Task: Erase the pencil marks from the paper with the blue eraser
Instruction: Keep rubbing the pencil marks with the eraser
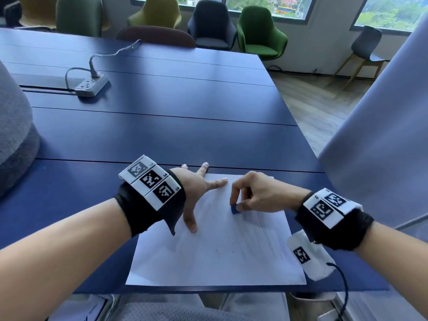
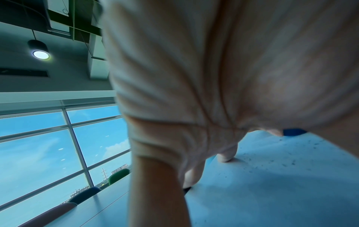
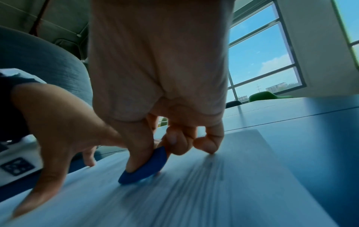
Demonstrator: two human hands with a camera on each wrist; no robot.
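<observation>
A white sheet of paper (image 1: 215, 256) lies near the front edge of the dark blue table (image 1: 162, 126). Faint grey pencil lines (image 1: 264, 230) run down its right part, and dark crumbs (image 2: 287, 159) speckle it. My right hand (image 1: 250, 193) pinches a small blue eraser (image 1: 235, 209) between thumb and fingers, its lower edge pressed onto the paper's upper middle; the right wrist view shows the eraser (image 3: 144, 168) tilted against the sheet. My left hand (image 1: 196, 191) lies flat with spread fingers on the paper's upper left corner. The eraser (image 2: 294, 132) peeks out past the left palm.
A white power strip (image 1: 92, 85) with its cable lies at the table's far left. Several chairs (image 1: 259, 33) stand behind the table under windows. A grey padded shape (image 1: 14, 135) sits at the left edge, pale fabric (image 1: 379, 140) at the right.
</observation>
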